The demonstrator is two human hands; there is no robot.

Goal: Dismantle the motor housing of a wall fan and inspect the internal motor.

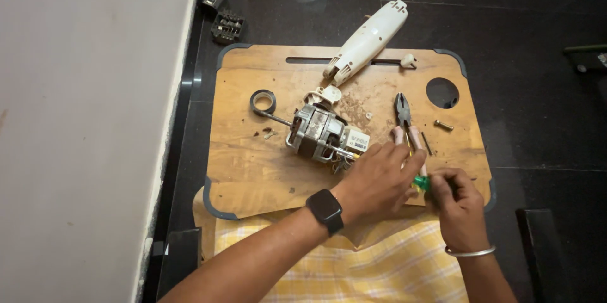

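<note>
A small metal electric motor (318, 132) with a white block and loose wires lies in the middle of a wooden board (253, 164). My left hand (377, 181), with a black watch on its wrist, rests just right of the motor's wires and touches a green-handled tool (420, 182). My right hand (456, 205) closes its fingers on the same green handle from the right. Pliers (404, 119) with pink grips lie on the board just above both hands.
A cream plastic housing (368, 40) lies tilted at the board's far edge. A roll of black tape (262, 102) sits left of the motor. A bolt (443, 125) lies right of the pliers. A black bit holder (227, 26) rests on the dark floor. A white wall (82, 119) runs along the left.
</note>
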